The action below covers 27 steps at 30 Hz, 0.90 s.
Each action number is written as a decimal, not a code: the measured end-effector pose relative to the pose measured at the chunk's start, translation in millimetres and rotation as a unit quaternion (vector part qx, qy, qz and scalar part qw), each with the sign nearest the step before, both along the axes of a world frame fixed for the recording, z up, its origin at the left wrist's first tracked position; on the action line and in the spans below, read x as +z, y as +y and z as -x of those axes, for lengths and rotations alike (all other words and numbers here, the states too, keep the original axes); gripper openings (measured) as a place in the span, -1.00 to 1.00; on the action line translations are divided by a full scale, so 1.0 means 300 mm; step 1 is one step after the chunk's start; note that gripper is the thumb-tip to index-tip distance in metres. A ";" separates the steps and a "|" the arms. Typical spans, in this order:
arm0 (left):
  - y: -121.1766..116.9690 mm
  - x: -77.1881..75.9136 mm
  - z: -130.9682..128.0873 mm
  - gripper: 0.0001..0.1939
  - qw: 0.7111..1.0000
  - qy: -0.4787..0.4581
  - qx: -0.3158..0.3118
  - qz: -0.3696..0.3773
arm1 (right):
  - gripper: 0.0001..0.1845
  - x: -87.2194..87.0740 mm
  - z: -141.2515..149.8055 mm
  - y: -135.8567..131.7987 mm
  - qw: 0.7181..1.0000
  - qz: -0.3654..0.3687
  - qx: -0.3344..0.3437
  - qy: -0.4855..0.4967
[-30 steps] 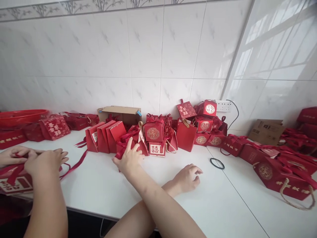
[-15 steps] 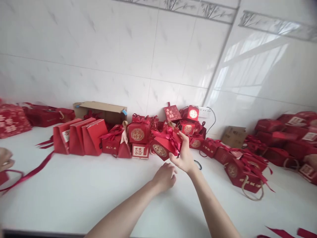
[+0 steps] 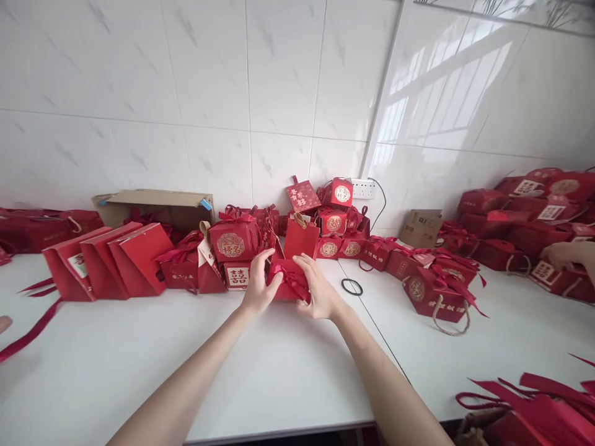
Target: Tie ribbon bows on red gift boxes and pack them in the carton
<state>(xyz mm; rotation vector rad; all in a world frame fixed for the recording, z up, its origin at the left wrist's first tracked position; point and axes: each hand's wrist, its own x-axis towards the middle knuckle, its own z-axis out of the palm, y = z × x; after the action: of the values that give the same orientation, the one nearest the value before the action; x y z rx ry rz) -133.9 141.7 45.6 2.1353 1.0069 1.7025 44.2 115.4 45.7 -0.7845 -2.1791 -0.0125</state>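
Note:
A red gift box [image 3: 286, 291] with a dark red ribbon bow sits on the table in the middle of the view. My left hand [image 3: 260, 286] grips its left side, thumb by the bow. On the other side my right hand [image 3: 320, 290] is closed round the right edge, and its fingers cover part of the ribbon. Just behind stands a taller plain red box [image 3: 301, 238] with a small tan loop on top. Beside my left hand, a red box with a gold round emblem [image 3: 232, 240] rests on a box with a white label [image 3: 237, 276].
Three slanted red boxes [image 3: 139, 260] stand at left before an open cardboard carton [image 3: 153, 201]. A black ring [image 3: 352, 287] lies right of my hands. More red boxes [image 3: 437, 294] fill the right side. Another person's hand [image 3: 571, 260] touches boxes at far right.
The ribboned box in my right hand has come down to the table. My left hand, formerly on the table, has moved up to hold it too. The view has shifted right.

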 end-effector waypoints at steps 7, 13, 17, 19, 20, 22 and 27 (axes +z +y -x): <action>-0.022 -0.007 0.000 -0.56 0.976 -0.063 -0.077 0.192 | -0.27 -0.019 0.030 -0.032 0.948 0.210 0.029 0.238; -0.005 0.008 0.020 -0.45 0.963 -0.043 -0.119 0.237 | -0.55 -0.038 0.049 -0.011 0.864 0.286 0.037 0.414; 0.002 0.013 0.036 -0.37 0.943 -0.037 -0.167 0.287 | -0.60 -0.037 0.036 0.004 0.877 0.282 -0.003 0.390; -0.004 0.015 0.036 -0.37 0.940 -0.040 -0.174 0.290 | -0.59 -0.033 0.031 0.006 0.871 0.296 -0.018 0.392; -0.009 0.015 0.033 -0.38 0.943 -0.041 -0.169 0.283 | -0.58 -0.030 0.030 0.006 0.862 0.310 -0.018 0.401; -0.019 0.015 0.028 -0.39 0.953 -0.034 -0.150 0.262 | -0.56 -0.022 0.028 0.002 0.840 0.339 -0.012 0.424; -0.031 0.022 0.035 -0.39 0.961 0.011 -0.152 0.230 | -0.55 -0.001 0.023 -0.011 0.816 0.344 -0.018 0.464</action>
<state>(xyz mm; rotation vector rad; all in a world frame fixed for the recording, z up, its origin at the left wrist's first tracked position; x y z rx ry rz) -144.4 132.4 52.3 1.8854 0.9124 1.1679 37.1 112.2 45.4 -0.9413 -1.1805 0.9861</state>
